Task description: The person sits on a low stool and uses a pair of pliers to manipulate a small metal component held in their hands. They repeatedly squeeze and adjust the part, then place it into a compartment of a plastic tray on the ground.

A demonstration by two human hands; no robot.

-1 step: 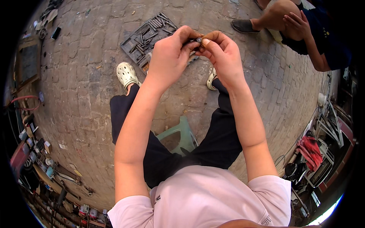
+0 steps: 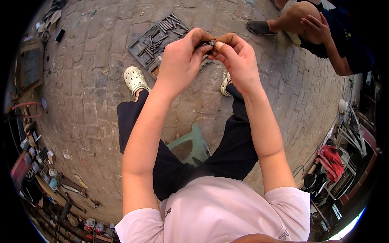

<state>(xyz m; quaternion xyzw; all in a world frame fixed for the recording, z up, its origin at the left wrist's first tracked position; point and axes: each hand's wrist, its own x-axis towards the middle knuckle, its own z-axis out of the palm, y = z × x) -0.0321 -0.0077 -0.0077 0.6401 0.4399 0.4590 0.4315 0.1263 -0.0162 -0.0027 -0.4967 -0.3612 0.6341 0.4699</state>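
My left hand (image 2: 181, 60) and my right hand (image 2: 242, 62) meet over the paving, fingertips close together. Between them is a small round dark metal piece (image 2: 212, 43), pinched by the thumb and fingers of both hands. Its exact kind is too small to make out, and the fingers cover much of it. Beyond my left hand, an open grey tool case (image 2: 139, 43) lies on the ground. Several metal sockets and rods (image 2: 150, 46) lie loose in it, some in a row along its far side. My hands hide the case's right part.
I sit on a pale green plastic stool (image 2: 195, 139), cream clogs (image 2: 135, 80) on the brick paving (image 2: 93, 121). At upper right another person's dark shoe (image 2: 260, 27) and hand (image 2: 317, 25) show. Cluttered tools and parts line the left; metal frames and a red cloth (image 2: 332, 162) lie right.
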